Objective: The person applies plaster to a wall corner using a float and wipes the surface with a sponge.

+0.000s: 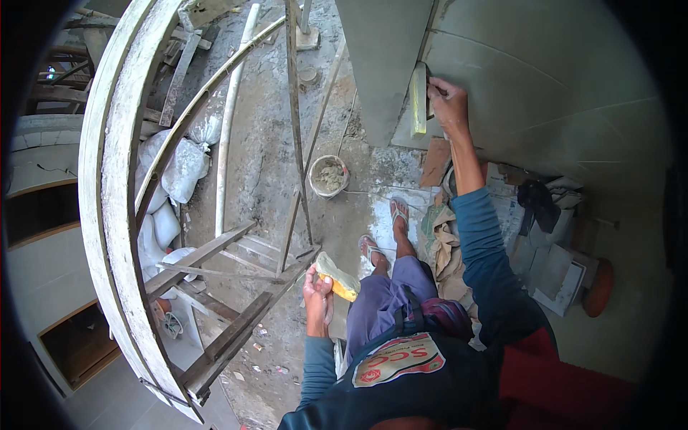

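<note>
My right hand [450, 107] is stretched out to the wall at the upper right, fingers closed round the handle of a long yellow-green plastering float [418, 100]. The float lies along the grey wall [502, 79], close to a corner edge. Lower down, in front of my body, my left hand [316, 295] grips a yellow piece with grey mortar on it [337, 278]; its exact kind is unclear. Beyond my feet, a round bucket [329, 176] of grey mortar stands on the floor.
A wooden trestle [236, 322] stands close on my left, beside a large curved pale beam [118, 186]. White sacks [185, 168] lie behind it. At right, crumpled brown paper sacks [443, 251] and stacked boxes [559, 276] line the wall. Rubble and wood scraps litter the floor.
</note>
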Demonstrator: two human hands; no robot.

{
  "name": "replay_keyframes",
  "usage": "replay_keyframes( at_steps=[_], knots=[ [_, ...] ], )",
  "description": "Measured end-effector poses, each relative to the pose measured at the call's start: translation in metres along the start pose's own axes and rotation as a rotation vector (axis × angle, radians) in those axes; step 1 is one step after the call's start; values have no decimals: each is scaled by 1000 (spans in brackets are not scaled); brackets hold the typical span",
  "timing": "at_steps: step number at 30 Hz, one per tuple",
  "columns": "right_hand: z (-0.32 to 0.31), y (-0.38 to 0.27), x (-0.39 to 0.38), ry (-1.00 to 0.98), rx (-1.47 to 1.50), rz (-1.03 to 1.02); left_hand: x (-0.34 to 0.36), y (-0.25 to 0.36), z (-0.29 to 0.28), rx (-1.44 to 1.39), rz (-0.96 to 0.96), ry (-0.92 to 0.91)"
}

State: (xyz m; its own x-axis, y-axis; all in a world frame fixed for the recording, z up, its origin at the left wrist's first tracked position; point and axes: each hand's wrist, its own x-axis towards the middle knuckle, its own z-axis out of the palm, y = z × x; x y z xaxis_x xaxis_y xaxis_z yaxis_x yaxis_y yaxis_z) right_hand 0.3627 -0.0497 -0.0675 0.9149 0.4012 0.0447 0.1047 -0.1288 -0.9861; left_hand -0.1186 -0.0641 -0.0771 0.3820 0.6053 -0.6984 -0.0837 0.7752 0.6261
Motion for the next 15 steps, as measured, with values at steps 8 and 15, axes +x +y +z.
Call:
replay_keyframes(
  at_steps=[8,15],
  knots=[
    [17,89,-15,-28,60,133,8,-9,-1,-12,-33,74],
    [22,126,-16,-39,40,153,14,-16,8,-40,-38,130]
  ],
)
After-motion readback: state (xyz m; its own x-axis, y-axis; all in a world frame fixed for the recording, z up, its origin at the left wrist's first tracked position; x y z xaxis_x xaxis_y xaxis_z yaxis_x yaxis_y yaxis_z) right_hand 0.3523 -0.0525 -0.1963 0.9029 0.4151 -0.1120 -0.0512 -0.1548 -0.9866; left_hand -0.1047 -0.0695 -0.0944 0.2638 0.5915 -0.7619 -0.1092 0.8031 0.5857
